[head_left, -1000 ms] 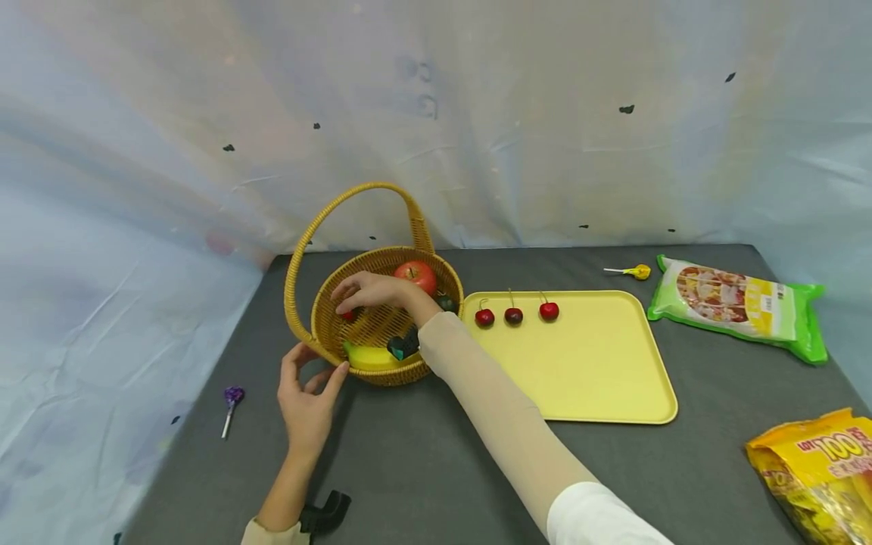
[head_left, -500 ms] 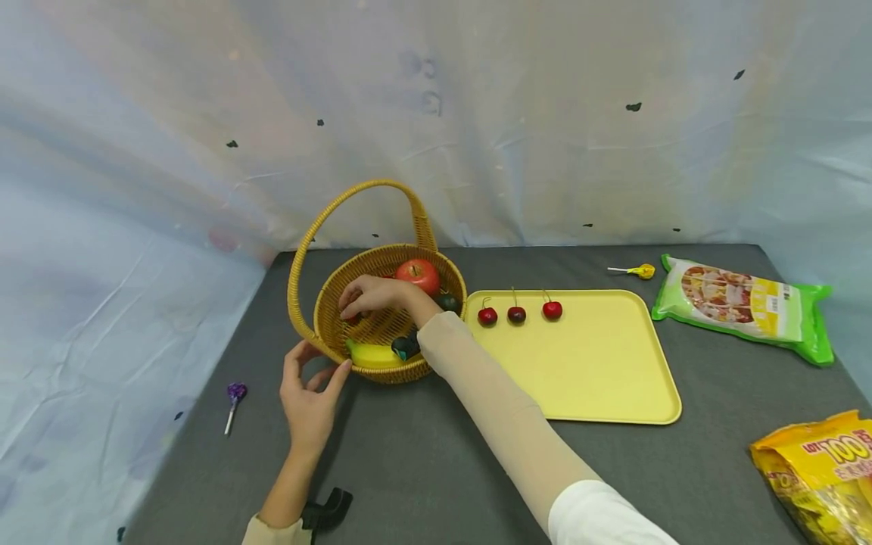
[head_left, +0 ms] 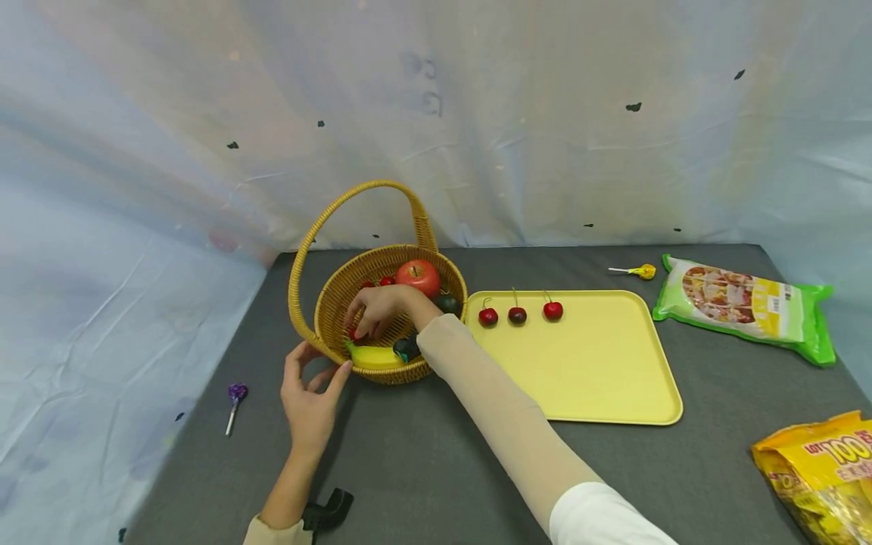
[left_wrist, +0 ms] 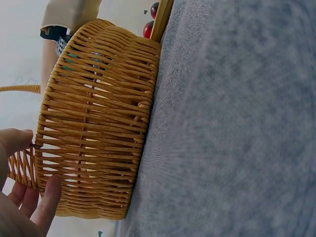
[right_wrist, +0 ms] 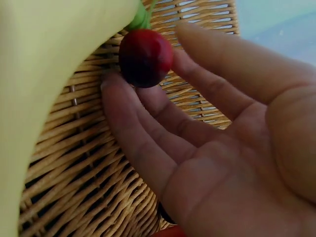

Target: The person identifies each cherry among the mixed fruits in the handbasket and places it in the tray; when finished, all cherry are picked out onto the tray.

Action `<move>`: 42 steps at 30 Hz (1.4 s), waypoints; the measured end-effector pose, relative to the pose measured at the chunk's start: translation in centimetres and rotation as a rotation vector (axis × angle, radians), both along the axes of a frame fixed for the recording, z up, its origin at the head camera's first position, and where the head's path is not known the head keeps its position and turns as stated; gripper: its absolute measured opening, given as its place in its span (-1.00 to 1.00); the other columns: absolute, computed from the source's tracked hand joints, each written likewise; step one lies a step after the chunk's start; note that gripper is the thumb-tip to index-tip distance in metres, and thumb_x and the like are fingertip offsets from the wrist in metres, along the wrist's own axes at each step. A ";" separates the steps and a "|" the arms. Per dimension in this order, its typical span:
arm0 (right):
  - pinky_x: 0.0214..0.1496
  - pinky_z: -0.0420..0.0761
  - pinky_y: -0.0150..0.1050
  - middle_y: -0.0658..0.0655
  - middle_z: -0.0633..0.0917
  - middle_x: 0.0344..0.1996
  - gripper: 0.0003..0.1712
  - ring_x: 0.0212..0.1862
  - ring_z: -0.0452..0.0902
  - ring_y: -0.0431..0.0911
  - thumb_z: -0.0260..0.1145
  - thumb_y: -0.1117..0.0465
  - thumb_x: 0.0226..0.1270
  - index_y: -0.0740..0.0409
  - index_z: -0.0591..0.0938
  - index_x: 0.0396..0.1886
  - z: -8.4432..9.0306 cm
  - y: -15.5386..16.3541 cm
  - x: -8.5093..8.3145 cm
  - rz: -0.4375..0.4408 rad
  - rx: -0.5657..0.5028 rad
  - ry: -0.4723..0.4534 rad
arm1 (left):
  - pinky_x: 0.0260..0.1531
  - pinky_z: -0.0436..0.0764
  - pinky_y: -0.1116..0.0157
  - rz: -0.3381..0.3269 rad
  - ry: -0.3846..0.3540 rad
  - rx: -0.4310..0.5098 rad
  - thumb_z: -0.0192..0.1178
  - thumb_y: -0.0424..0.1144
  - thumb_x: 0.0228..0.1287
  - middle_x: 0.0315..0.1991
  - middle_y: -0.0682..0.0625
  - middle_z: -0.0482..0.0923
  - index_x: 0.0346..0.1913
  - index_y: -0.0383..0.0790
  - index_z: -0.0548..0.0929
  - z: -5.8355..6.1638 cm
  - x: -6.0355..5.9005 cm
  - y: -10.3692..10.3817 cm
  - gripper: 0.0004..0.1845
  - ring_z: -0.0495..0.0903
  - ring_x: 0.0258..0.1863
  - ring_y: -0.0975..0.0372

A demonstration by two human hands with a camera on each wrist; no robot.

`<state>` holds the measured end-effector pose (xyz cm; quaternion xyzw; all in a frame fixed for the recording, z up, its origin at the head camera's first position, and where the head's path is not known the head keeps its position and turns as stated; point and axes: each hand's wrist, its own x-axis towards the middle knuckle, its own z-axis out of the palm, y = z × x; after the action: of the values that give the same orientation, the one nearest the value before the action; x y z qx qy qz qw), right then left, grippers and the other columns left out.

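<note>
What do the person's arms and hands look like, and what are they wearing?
Both hands are bare: no gloves or rings are visible. The right arm wears a snug beige sleeve, with a white sleeve above it. The left wrist shows a beige cuff and a black mount beside it.

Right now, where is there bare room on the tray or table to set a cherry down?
The yellow tray is bare in front of its three cherries, which line the far edge. The grey table is bare between the two arms. The basket is crowded: apple, banana and the right hand.
</note>
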<state>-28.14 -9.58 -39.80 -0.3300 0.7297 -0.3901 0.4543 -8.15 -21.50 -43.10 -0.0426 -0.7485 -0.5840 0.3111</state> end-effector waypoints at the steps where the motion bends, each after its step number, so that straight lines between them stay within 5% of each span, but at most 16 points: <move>1: 0.15 0.66 -0.06 0.17 0.64 0.00 -0.56 0.01 0.64 0.09 0.29 0.40 0.39 0.30 0.55 0.26 0.0 0.0 0.0 0.002 0.007 0.000 | -0.11 0.72 0.31 0.001 -0.001 -0.002 0.34 -0.66 0.12 0.10 -0.47 0.39 0.24 -0.61 0.38 0.1 0.0 0.1 -0.40 0.48 0.09 0.12; 7: -0.01 0.73 -0.11 0.16 0.66 -0.14 -0.68 -0.17 0.64 0.04 0.36 0.41 0.32 0.33 0.63 0.07 0.0 0.4 -0.1 0.026 -0.018 0.073 | -0.12 0.72 0.32 -0.002 0.007 -0.014 0.34 -0.66 0.12 0.09 -0.46 0.39 0.24 -0.61 0.39 0.1 -0.1 0.1 -0.40 0.48 0.08 0.17; 16: -0.01 0.64 0.19 0.20 0.64 -0.14 -0.65 -0.12 0.52 0.39 0.37 0.33 0.34 0.38 0.59 0.08 2.2 4.5 -0.5 -0.041 -0.293 0.162 | -0.14 0.73 0.31 -0.016 0.040 -0.006 0.32 -0.70 0.09 0.06 -0.51 0.38 0.21 -0.66 0.38 -0.2 0.0 0.3 -0.41 0.48 0.07 0.02; 20: -0.23 0.65 0.12 0.21 0.61 -0.15 -0.72 -0.31 0.51 0.33 0.41 0.29 0.32 0.32 0.59 -0.05 3.3 8.8 -0.5 -0.143 -0.387 0.264 | -0.15 0.73 0.32 -0.015 0.071 -0.031 0.32 -0.73 0.07 0.03 -0.47 0.41 0.21 -0.67 0.40 -0.3 -0.1 0.4 -0.41 0.47 0.06 -0.09; 26: -0.35 0.69 -0.02 0.28 0.55 -0.11 -0.68 -0.42 0.57 0.16 0.41 0.37 0.30 0.44 0.52 -0.05 2.9 17.3 0.2 -0.367 -0.505 0.263 | -0.17 0.72 0.37 -0.008 0.088 -0.018 0.31 -0.76 0.05 0.02 -0.46 0.41 0.19 -0.69 0.40 -0.3 -0.1 0.3 -0.42 0.49 0.05 -0.03; 33: -0.50 0.49 -0.21 0.18 0.53 -0.27 -0.68 -0.53 0.40 -0.06 0.42 0.29 0.32 0.40 0.53 -0.09 -0.2 26.6 1.7 -0.701 -0.407 0.335 | -0.15 0.71 0.42 -0.010 0.067 0.011 0.30 -0.75 0.06 0.05 -0.51 0.39 0.20 -0.68 0.39 -0.1 0.1 0.1 -0.41 0.50 0.05 0.07; 37: -0.32 0.66 -0.22 0.30 0.57 -0.14 -0.65 -0.41 0.53 -0.06 0.32 0.27 0.43 0.45 0.53 0.04 -1.6 30.2 2.8 -0.841 -0.362 0.346 | -0.16 0.71 0.43 -0.006 0.090 -0.001 0.29 -0.77 0.04 0.03 -0.53 0.39 0.19 -0.69 0.39 -0.1 0.0 0.1 -0.41 0.50 0.04 0.10; 42: -0.03 0.73 -0.18 0.47 0.55 0.07 -0.62 -0.12 0.68 -0.05 0.17 0.30 0.53 0.49 0.48 0.19 -2.6 33.2 4.0 -0.858 -0.315 0.327 | -0.15 0.71 0.43 -0.015 0.085 -0.002 0.29 -0.77 0.04 0.03 -0.55 0.38 0.19 -0.71 0.38 0.0 0.0 0.3 -0.41 0.50 0.05 0.09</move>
<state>-24.18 23.61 -42.40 -0.1208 0.7940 -0.5909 0.0764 -8.17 -21.24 -43.12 -0.0735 -0.7349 -0.5832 0.3382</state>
